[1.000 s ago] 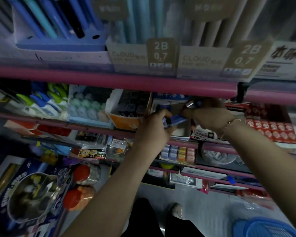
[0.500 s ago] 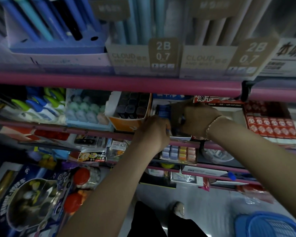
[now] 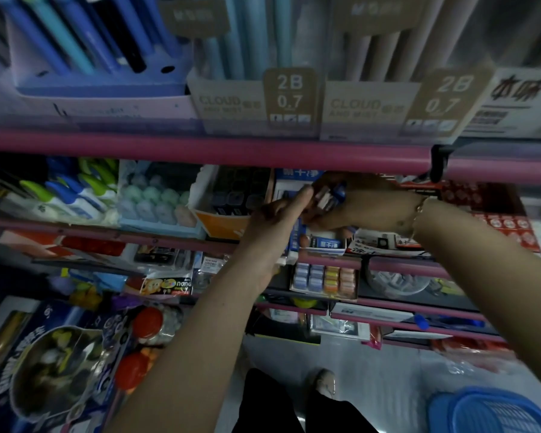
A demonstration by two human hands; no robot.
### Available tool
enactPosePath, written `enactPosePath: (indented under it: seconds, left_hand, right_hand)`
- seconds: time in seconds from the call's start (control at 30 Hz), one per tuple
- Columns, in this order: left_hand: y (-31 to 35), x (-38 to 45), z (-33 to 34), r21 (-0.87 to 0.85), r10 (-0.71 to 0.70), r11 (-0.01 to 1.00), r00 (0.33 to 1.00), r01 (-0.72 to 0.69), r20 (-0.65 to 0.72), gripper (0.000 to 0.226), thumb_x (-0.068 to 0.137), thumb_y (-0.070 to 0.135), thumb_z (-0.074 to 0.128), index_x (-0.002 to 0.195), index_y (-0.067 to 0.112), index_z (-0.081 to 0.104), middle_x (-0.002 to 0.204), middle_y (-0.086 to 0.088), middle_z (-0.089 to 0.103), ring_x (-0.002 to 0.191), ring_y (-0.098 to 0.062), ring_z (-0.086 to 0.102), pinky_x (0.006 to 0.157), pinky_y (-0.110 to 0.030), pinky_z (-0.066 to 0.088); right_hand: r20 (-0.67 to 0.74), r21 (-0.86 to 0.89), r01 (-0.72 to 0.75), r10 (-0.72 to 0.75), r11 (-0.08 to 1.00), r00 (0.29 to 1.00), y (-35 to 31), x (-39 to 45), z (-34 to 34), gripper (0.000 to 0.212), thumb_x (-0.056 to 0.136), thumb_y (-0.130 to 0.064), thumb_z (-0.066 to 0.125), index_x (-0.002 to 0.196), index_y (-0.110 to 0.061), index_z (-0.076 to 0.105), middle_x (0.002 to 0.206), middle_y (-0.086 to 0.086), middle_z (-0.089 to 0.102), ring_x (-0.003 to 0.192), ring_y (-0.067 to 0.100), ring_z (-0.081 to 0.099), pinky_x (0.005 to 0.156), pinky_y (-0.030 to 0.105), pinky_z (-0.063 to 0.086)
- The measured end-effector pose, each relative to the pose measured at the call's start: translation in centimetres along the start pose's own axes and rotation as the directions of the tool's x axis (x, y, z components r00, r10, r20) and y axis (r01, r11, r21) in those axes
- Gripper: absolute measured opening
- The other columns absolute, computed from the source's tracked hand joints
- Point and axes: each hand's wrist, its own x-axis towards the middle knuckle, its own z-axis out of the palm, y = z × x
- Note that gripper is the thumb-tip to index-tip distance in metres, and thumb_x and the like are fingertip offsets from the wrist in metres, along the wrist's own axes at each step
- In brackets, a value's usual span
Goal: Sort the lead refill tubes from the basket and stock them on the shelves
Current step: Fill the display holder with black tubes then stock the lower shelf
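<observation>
While both my hands meet just right of the frame's centre, under the pink shelf rail (image 3: 200, 153), my right hand (image 3: 366, 210) curls round a small bunch of lead refill tubes (image 3: 331, 195), blue and grey, pinched against the palm above a white-and-blue display box (image 3: 322, 242). My left hand (image 3: 278, 217) reaches up beside it with fingers fairly straight, the fingertips touching the bunch; whether it actually pinches a tube I cannot tell, the view is too blurred. I judge the tubes to be light, stiff, smooth plastic cases, flat-sided, so apt to slip against each other; best taken across the flat faces near the middle, one or two at a time, without squeezing, since the leads inside would snap if dropped. Cardboard boxes with matte printed fronts marked 2B 0.7 (image 3: 289, 92) stand on the shelf above. An orange-edged carton (image 3: 222, 220) of dark items sits just left of my hands. At lower right, the blue plastic basket (image 3: 494, 410), ribbed and round-cornered, lies on the floor.
</observation>
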Motion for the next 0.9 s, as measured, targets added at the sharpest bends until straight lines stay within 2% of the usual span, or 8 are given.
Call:
enactPosePath:
  seconds: [0.13,0.4,0.5,0.57,0.67,0.77,0.83,0.9]
  left_hand:
    - [0.4,0.0,-0.1,0.037,0.087,0.995,0.995,-0.088,0.047,0.021,0.084,0.044,0.066,0.080,0.025,0.073,0.064,0.009,0.064,0.068,-0.017,0.058,0.072,-0.038,0.043]
    - [0.0,0.7,0.4,-0.022,0.099,0.995,0.987,-0.102,-0.124,0.013,0.094,0.023,0.058,0.092,0.012,0.064,0.074,0.001,0.063,0.046,-0.003,0.055,0.046,-0.023,0.050]
    - [-0.6,1.8,1.2,0.316,0.245,0.932,0.950,-0.177,-0.191,0.009,0.095,0.021,0.053,0.094,0.015,0.061,0.072,0.000,0.059,0.054,-0.016,0.059,0.052,-0.034,0.052]
    - [-0.9,2.4,2.0,0.519,0.339,0.831,0.922,-0.201,-0.186,0.009,0.094,0.018,0.053,0.096,0.014,0.061,0.076,0.001,0.056,0.060,-0.020,0.057,0.054,-0.033,0.045]
    - [-1.3,3.2,3.0,0.649,0.340,0.742,0.929,-0.168,-0.148,0.013,0.093,0.020,0.055,0.093,0.009,0.061,0.071,-0.001,0.050,0.076,-0.029,0.059,0.067,-0.031,0.042]
    - [-1.4,3.6,3.0,0.686,0.307,0.712,0.944,-0.146,-0.118,0.013,0.093,0.020,0.056,0.088,0.009,0.061,0.066,-0.002,0.051,0.075,-0.030,0.061,0.061,-0.028,0.037]
    - [-1.4,3.7,2.6,0.736,0.304,0.662,0.948,-0.141,-0.092,0.012,0.093,0.018,0.057,0.090,0.008,0.062,0.078,-0.006,0.061,0.080,-0.029,0.062,0.063,-0.031,0.042]
    - [-1.3,3.7,2.5,0.775,0.281,0.619,0.957,-0.125,-0.070,0.011,0.093,0.018,0.056,0.094,0.011,0.065,0.091,-0.008,0.066,0.086,-0.029,0.062,0.069,-0.036,0.049]
  right_hand:
    - [-0.081,0.042,0.097,-0.093,0.994,0.992,-0.5,-0.8,0.6,0.031,0.072,-0.010,0.079,0.092,-0.004,0.057,0.059,0.004,0.065,0.043,0.014,0.054,0.045,0.023,0.046]
    - [-0.103,0.538,-0.078,0.158,0.839,0.982,2.7,-1.2,-0.4,0.015,0.088,-0.019,0.058,0.083,-0.005,0.063,0.054,0.009,0.055,0.035,0.013,0.032,0.049,0.026,0.020]
    - [-0.244,0.407,-0.122,0.236,0.905,0.941,3.6,-0.2,-1.2,0.024,0.090,-0.014,0.050,0.067,-0.009,0.055,0.067,0.018,0.053,0.047,0.020,0.046,0.060,0.030,0.033]
    - [-0.261,0.256,-0.164,0.231,0.953,0.937,4.0,0.6,-1.5,0.031,0.090,-0.012,0.046,0.060,-0.007,0.052,0.057,0.013,0.054,0.045,0.016,0.047,0.052,0.021,0.039]
    - [-0.230,0.127,-0.175,0.200,0.976,0.952,4.3,0.8,-1.5,0.051,0.090,-0.014,0.046,0.039,-0.020,0.050,0.034,-0.007,0.051,0.029,0.000,0.041,0.039,0.013,0.033]
    - [-0.241,0.128,-0.188,0.214,0.974,0.947,4.8,0.7,-1.4,0.042,0.091,-0.017,0.054,0.049,-0.021,0.049,0.030,-0.013,0.047,0.026,-0.003,0.042,0.031,0.006,0.029]
    - [-0.187,0.120,-0.194,0.214,0.974,0.959,4.7,0.6,-1.1,0.023,0.090,-0.023,0.059,0.067,-0.020,0.059,0.042,-0.013,0.059,0.043,-0.006,0.055,0.050,0.005,0.045]
    - [-0.138,0.123,-0.171,0.188,0.977,0.973,4.5,0.6,-0.9,0.012,0.088,-0.028,0.062,0.092,-0.016,0.065,0.073,-0.005,0.070,0.068,0.003,0.064,0.079,0.025,0.053]
